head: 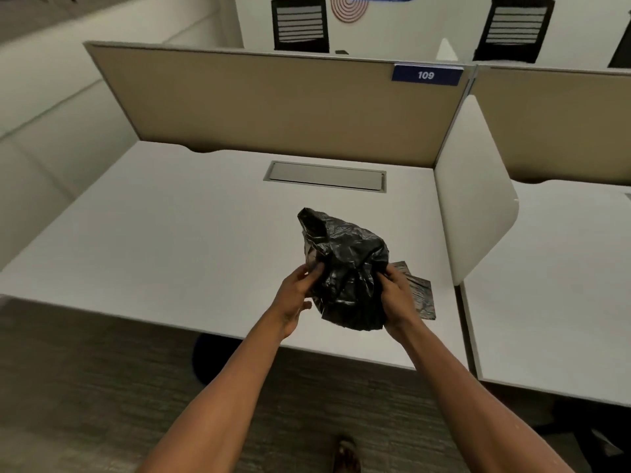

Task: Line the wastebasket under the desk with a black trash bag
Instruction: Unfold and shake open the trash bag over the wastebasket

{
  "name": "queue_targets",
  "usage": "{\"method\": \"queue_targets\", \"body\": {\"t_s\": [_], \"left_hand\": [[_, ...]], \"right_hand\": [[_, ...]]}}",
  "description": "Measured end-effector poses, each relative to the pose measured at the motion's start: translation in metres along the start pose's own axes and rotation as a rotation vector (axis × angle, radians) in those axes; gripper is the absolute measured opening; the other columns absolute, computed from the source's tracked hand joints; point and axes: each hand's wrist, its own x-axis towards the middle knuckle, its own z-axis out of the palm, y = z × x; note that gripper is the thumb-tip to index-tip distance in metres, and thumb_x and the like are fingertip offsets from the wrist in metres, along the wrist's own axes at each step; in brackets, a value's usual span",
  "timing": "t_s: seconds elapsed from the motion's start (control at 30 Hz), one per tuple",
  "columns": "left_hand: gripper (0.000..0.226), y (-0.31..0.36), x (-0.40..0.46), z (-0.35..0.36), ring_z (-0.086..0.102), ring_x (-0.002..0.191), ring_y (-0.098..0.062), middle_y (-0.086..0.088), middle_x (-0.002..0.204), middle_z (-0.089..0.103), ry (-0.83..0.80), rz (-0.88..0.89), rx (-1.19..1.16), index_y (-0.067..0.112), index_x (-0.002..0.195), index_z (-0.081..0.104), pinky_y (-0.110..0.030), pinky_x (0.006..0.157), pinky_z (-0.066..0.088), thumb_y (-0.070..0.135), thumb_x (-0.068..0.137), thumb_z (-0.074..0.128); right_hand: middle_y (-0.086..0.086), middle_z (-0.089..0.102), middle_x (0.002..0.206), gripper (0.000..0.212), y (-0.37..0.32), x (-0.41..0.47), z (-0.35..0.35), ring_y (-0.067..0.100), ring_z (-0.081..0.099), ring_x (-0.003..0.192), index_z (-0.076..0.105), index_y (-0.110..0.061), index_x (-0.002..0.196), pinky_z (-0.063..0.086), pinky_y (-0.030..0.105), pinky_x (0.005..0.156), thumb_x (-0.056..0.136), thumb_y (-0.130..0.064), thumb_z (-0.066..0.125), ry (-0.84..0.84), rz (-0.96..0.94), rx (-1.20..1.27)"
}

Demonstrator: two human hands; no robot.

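Person standing at a white bench, station tag 109 on the tan divider. Both hands up over the near edge, working a crumpled black trash bag.

Left hand: grip pinching the bag's left side, fingertips into the film, palm half open. Right hand: grip clenched on the bag's right side, thumb over the folds. Bag held clear of the bench top, bunched, not yet opened out.

A flat folded dark sheet lies on the bench just behind the right hand; probably spare bags, cannot confirm.

Step in hand, by my reading: finding the mouth and opening the bag. To do it well:
- rub the two layers apart at one edge, rather than pulling on the whole wad
- once the mouth is found, hold it by the rim with both hands and shake it down to let air in
- keep it clear of the bench corner; thin film snags

Hard to make out:
- wastebasket: a dark rounded shape shows under the bench's near edge, mostly hidden; may be it, not certain
- which end of the bag is the mouth: lost in the creases
- foot at the bottom edge, cut off
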Motion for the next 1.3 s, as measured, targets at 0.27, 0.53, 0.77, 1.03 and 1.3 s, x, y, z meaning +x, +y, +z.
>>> {"method": "queue_targets", "body": {"t_s": [0.27, 0.53, 0.77, 1.03, 1.3], "left_hand": [[0.098, -0.015, -0.094, -0.077, 0.067, 0.109, -0.018, 0.0, 0.121, 0.075, -0.028, 0.119, 0.028, 0.026, 0.135, 0.068, -0.035, 0.083, 0.052, 0.081, 0.055, 0.083], [0.06, -0.055, -0.162, -0.161, 0.072, 0.119, -0.038, -0.02, 0.123, 0.077, 0.139, 0.216, 0.12, 0.013, 0.135, 0.071, -0.045, 0.103, 0.06, 0.003, 0.079, 0.087], [0.032, -0.062, -0.198, -0.209, 0.079, 0.1, -0.013, 0.003, 0.103, 0.084, 0.253, 0.207, 0.229, 0.039, 0.101, 0.082, -0.032, 0.088, 0.063, 0.01, 0.09, 0.08], [0.042, -0.066, -0.224, -0.25, 0.078, 0.097, -0.008, 0.008, 0.1, 0.084, 0.274, 0.226, 0.246, 0.05, 0.093, 0.082, -0.022, 0.08, 0.063, 0.009, 0.089, 0.08], [0.035, -0.091, -0.248, -0.283, 0.078, 0.101, -0.019, 0.001, 0.095, 0.083, 0.329, 0.285, 0.178, 0.026, 0.082, 0.079, -0.032, 0.092, 0.062, -0.009, 0.087, 0.076]], "right_hand": [[0.026, 0.07, 0.133, 0.044, 0.044, -0.058, 0.068, 0.043, 0.067, 0.122, 0.067, -0.002, 0.133, 0.058, 0.058, 0.101, 0.1, -0.03, 0.062, -0.028, 0.33, 0.229], [0.027, 0.055, 0.152, 0.067, 0.077, -0.119, 0.136, 0.043, 0.05, 0.143, 0.053, -0.004, 0.15, 0.034, 0.06, 0.122, 0.102, -0.05, 0.053, -0.283, 0.534, 0.422], [-0.001, 0.063, 0.131, 0.092, 0.074, -0.145, 0.168, 0.019, 0.071, 0.114, 0.033, -0.048, 0.154, 0.062, 0.038, 0.091, 0.08, -0.019, 0.079, -0.309, -0.12, -0.311], [0.0, 0.073, 0.124, 0.086, 0.04, -0.139, 0.198, 0.015, 0.07, 0.116, 0.048, -0.052, 0.147, 0.056, 0.036, 0.101, 0.071, -0.045, 0.088, -0.548, -0.265, -0.623], [0.006, 0.084, 0.097, 0.019, 0.047, -0.155, 0.238, 0.028, 0.08, 0.095, 0.084, -0.02, 0.087, 0.065, 0.035, 0.072, 0.082, -0.038, 0.078, -0.201, -0.03, -0.088]]}}
